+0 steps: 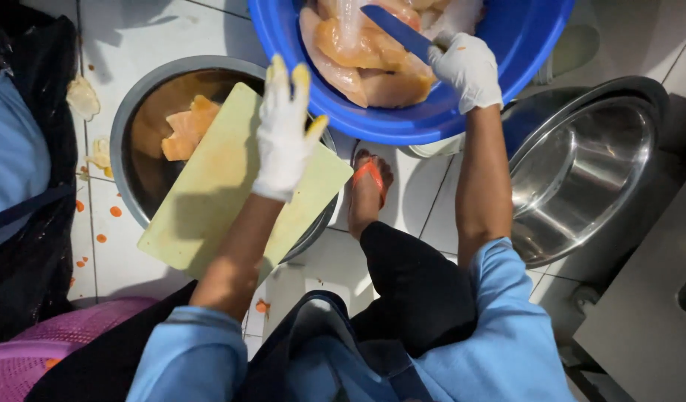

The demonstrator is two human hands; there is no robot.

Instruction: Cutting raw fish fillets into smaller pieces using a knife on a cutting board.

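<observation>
My right hand (468, 68), in a white glove, grips a blue-handled knife (397, 31) that reaches into the blue tub (432, 119) of raw chicken pieces (365, 63). My left hand (283, 134), also gloved with yellowish fingertips, hovers open above a pale yellow-green cutting board (209, 193). The board lies across a steel bowl (131, 126) that holds several orange-tinted chicken pieces (188, 128).
An empty steel basin (581, 171) sits at the right beside a grey metal surface (648, 313). A pink basket (30, 350) is at the lower left, a black bag (30, 246) at the left. Scraps (82, 97) dot the white tiled floor. My sandalled foot (369, 186) rests between the bowls.
</observation>
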